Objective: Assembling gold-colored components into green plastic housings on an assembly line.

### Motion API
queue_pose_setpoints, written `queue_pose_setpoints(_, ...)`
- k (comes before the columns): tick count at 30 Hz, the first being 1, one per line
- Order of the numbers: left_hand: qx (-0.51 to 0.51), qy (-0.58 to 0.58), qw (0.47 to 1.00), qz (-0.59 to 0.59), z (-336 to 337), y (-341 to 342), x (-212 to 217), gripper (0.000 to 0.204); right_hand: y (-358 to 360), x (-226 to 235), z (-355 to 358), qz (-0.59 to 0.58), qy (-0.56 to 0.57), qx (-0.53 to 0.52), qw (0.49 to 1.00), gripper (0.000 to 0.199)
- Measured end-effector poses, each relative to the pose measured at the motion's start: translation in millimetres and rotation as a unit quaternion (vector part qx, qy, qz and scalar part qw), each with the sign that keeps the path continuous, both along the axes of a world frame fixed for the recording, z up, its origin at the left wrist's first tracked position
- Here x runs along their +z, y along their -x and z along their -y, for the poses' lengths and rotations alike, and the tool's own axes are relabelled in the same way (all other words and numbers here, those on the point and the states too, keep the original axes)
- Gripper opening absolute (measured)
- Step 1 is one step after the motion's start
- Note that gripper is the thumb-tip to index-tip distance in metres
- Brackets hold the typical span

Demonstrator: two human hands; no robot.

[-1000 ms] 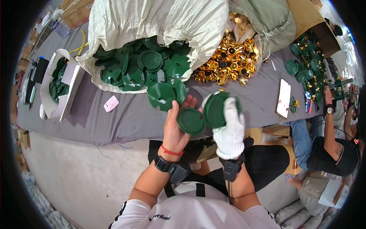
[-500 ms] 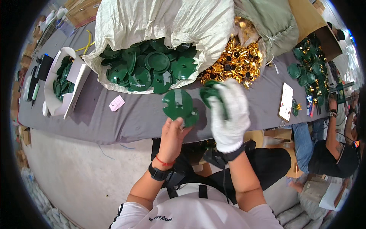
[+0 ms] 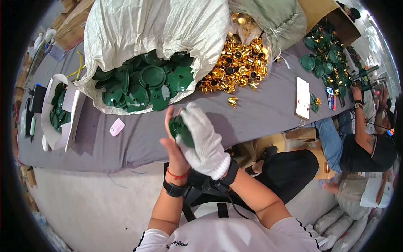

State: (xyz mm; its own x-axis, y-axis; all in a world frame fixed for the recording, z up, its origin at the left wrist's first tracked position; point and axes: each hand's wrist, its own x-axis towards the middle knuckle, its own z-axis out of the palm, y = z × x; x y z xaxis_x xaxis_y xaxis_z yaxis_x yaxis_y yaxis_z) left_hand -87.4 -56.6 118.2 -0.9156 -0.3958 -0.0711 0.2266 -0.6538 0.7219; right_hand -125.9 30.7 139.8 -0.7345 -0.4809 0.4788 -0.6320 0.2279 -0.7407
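Note:
My right hand [image 3: 203,143], in a white knitted glove, is closed around a small stack of green plastic discs [image 3: 179,128] above the table's front edge. Bare, with a red cord at the wrist, my left hand [image 3: 175,154] stands upright against the left side of that stack. Its thumb points away and the visible finger is stretched; the other fingers are hidden behind the discs and glove. Beyond both hands, more green discs [image 3: 152,77] spill from the mouth of a white woven sack [image 3: 155,29]. A single gold piece [image 3: 232,101] lies on the cloth, right of the hands.
Shiny gold pieces [image 3: 243,63] are heaped right of the sack. A white container [image 3: 50,109] of green parts stands at left, near a pink slip [image 3: 117,127]. On the right lie a phone [image 3: 302,98] and pens [image 3: 331,98]; a person [image 3: 357,143] works beyond them.
My hands have come together, and the separate discs they held are now one stack between them. The right hand moved left. A loose gold piece now shows on the cloth.

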Motion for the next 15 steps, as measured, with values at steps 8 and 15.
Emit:
queue_pose_setpoints(8, -0.116, -0.208, 0.971, 0.024, 23, 25, 0, 0.066, 8, 20, -17, 0.061, 0.049, 0.067, 0.995, 0.055)
queue_pose_setpoints(15, -0.081, -0.147, 0.986, 0.016, 14, 26, -8, 0.061, 14, 19, -11, 0.096, 0.008, -0.007, 0.995, 0.055)
